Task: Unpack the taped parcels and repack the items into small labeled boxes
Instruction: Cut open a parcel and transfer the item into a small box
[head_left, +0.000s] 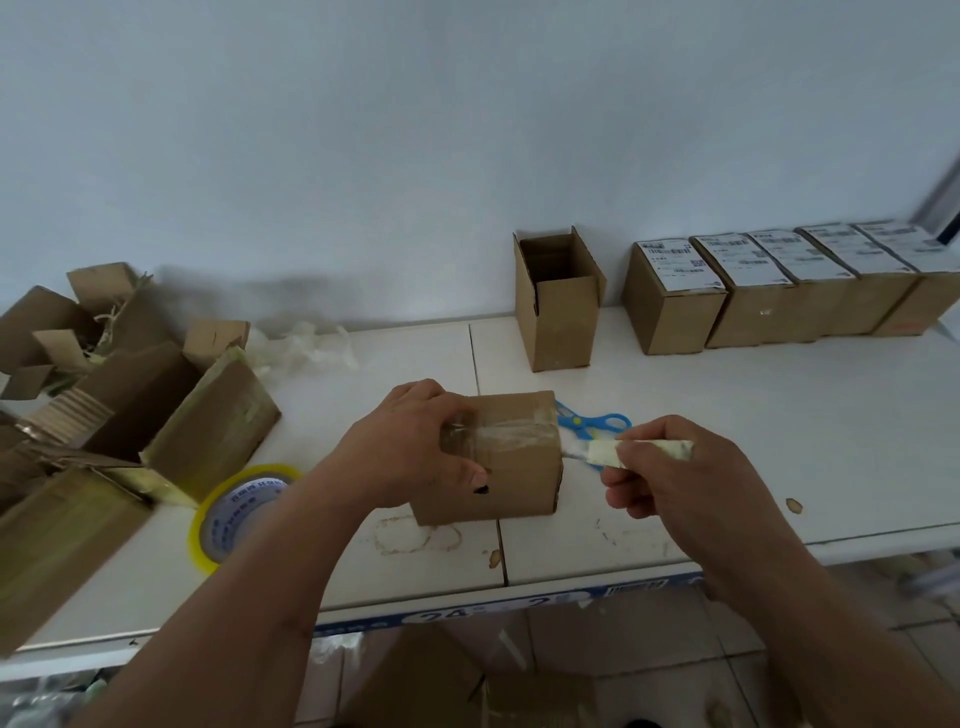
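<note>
A small brown taped parcel (511, 467) stands on the white table (727, 441) in front of me. My left hand (410, 447) grips its left top edge, thumb on the front face. My right hand (675, 473) pinches a yellowish strip of tape (644, 451) that stretches from the parcel's right side. Clear tape runs across the parcel's top. An open, unlabeled small box (558, 306) stands upright behind, and a row of several closed labeled boxes (675, 301) lines the back right.
Blue scissors (597, 421) lie behind the parcel. A yellow tape roll (236, 514) leans at the left beside a heap of opened cardboard parcels (130, 415). Crumpled plastic wrap (311, 343) lies by the wall. More cardboard (457, 686) sits under the table.
</note>
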